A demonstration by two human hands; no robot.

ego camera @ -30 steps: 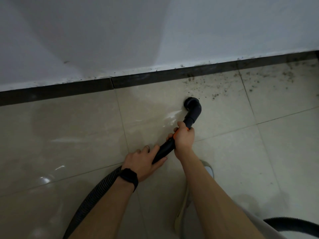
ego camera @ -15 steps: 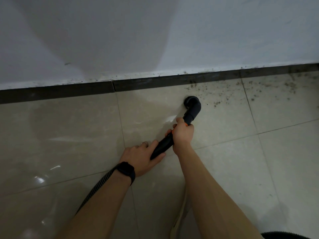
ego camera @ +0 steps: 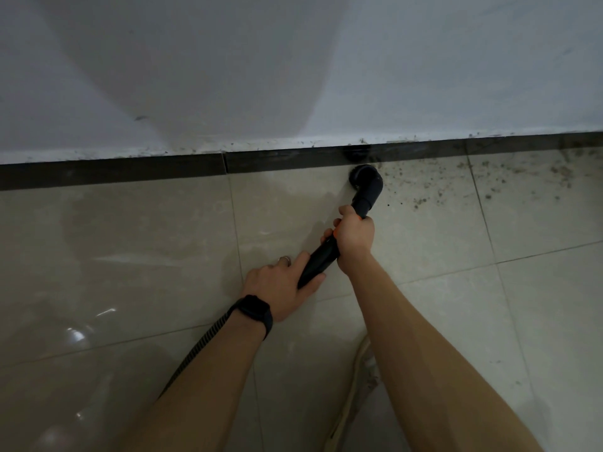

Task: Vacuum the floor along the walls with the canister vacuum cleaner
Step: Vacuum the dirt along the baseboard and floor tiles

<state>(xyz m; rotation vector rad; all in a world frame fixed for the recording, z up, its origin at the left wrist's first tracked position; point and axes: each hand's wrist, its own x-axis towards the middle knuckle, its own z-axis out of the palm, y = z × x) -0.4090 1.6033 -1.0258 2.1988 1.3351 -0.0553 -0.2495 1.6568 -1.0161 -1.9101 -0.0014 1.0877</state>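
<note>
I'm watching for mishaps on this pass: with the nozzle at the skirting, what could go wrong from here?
The black elbow-shaped nozzle sits at the dark skirting strip; pushed harder, it might scuff it. Dark dirt specks spread to its right, so a leftward sweep would miss them. The black ribbed hose trails under the left forearm and could snag near the pale shoe.

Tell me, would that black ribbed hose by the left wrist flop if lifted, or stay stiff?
Probably floppy: the ribbed hose bends gently along the floor behind the left hand. Pushed, it would likely snake sideways. The smooth wand, gripped by the right hand, looks rigid instead.
</note>
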